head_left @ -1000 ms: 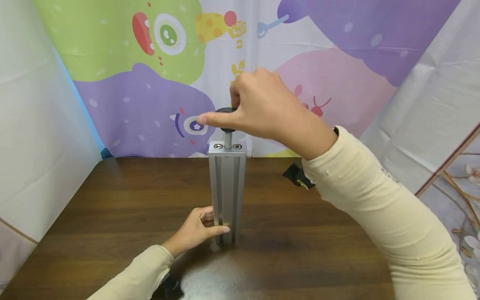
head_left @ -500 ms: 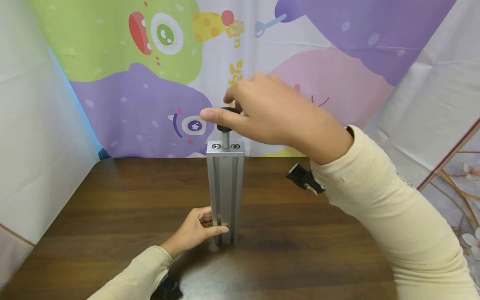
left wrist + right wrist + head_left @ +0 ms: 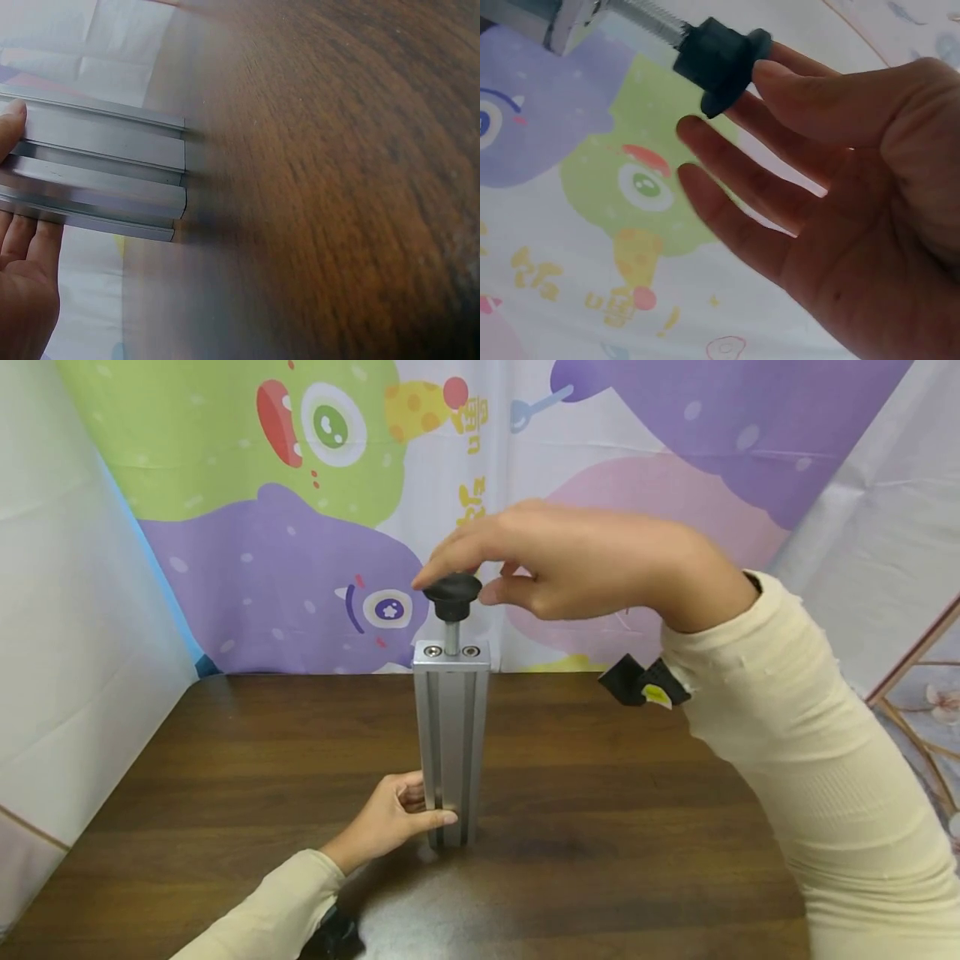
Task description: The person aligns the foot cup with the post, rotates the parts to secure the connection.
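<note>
An aluminium profile [image 3: 452,743] stands upright on the wooden table. From its top end rises a black levelling foot [image 3: 453,597] on a threaded metal stem, between two screw heads. My left hand [image 3: 390,818] grips the profile near its base, thumb across the front face and fingers behind. In the left wrist view the grooved profile [image 3: 112,154] meets the table at its cut end. My right hand [image 3: 555,560] holds the foot's rim between thumb and a finger. The right wrist view shows the other fingers spread below the foot [image 3: 720,64], with the stem's thread exposed.
The brown wooden table [image 3: 615,827] lies under both hands. Behind it hangs a cartoon-printed curtain [image 3: 285,585], with white cloth [image 3: 67,568] along the left side. A black strap piece [image 3: 637,683] hangs from the right sleeve.
My right hand has turned about the foot: its thumb went from the near left side to the right, and a finger now lies at the left rim. The left hand stays put.
</note>
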### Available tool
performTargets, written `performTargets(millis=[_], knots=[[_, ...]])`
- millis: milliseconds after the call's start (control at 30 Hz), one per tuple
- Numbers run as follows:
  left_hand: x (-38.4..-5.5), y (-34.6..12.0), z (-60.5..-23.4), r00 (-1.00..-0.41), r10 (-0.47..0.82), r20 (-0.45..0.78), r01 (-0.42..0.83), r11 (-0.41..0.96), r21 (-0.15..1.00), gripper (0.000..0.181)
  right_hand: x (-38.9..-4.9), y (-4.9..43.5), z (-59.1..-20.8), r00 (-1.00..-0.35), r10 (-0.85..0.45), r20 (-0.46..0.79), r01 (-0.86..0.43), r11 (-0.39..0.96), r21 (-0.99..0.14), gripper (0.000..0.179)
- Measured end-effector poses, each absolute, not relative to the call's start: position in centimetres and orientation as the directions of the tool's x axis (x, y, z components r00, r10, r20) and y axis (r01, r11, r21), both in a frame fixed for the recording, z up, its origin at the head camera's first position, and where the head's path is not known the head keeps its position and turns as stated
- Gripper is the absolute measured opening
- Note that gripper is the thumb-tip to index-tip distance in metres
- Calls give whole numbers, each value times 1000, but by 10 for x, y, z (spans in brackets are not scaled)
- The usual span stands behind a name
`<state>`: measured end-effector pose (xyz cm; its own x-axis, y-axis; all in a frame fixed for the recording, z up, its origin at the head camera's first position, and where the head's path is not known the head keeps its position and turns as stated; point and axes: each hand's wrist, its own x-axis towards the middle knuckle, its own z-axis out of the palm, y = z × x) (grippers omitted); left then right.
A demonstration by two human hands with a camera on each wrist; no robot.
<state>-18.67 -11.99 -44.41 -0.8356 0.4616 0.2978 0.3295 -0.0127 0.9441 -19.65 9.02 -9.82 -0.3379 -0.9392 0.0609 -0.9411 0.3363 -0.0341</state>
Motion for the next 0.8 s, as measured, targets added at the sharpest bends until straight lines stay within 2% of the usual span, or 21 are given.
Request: performTargets(millis=[133, 233, 300, 400, 567, 800], knots=[[-186, -119, -445, -837, 458, 300, 332, -12, 943, 40, -195, 86, -98, -405, -911, 82, -914, 402, -53, 33], [-186, -119, -444, -838, 460, 294, 326, -12, 945, 40, -194, 81, -99, -493, -861, 128, -869, 493, -35, 25], [-186, -119, -444, -839, 461, 289, 320, -11, 947, 41, -192, 78, -101, -558, -812, 170, -825, 565, -12, 32], [-186, -119, -444, -838, 461, 293, 324, -11, 946, 41, -189, 71, -107, -620, -740, 260, -761, 648, 30, 44], [-187, -119, -446, -837, 463, 292, 326, -7, 945, 41, -188, 64, -117, -659, -652, 374, -687, 725, 53, 56], [-187, -119, -444, -843, 464, 274, 308, -4, 951, 42, -187, 61, -122, -703, -590, 397, -627, 778, 46, 62]])
